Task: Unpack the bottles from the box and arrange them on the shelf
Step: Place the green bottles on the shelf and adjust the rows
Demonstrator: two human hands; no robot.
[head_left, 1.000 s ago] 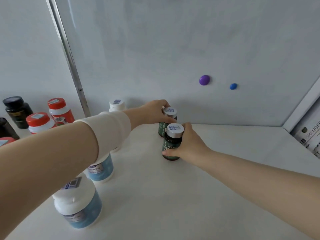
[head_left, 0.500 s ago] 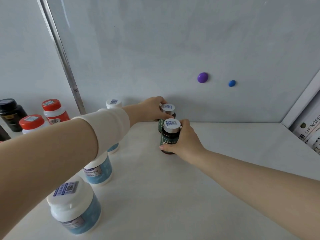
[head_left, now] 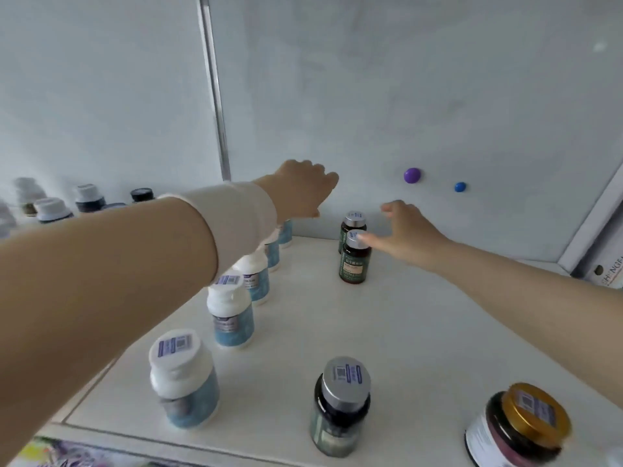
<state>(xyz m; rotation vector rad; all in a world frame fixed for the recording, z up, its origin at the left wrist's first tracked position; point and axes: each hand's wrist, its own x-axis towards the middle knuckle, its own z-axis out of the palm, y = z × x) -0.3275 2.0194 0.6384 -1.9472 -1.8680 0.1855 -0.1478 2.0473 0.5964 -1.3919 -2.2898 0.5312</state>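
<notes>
L hand & R hand let go, fingers spread; front bottle by R thumb tip.

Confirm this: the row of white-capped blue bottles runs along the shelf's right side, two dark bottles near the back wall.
Wrong side. In the head view the row of white-capped blue bottles runs along the left side of the shelf; the two dark bottles do stand near the back wall.
</notes>
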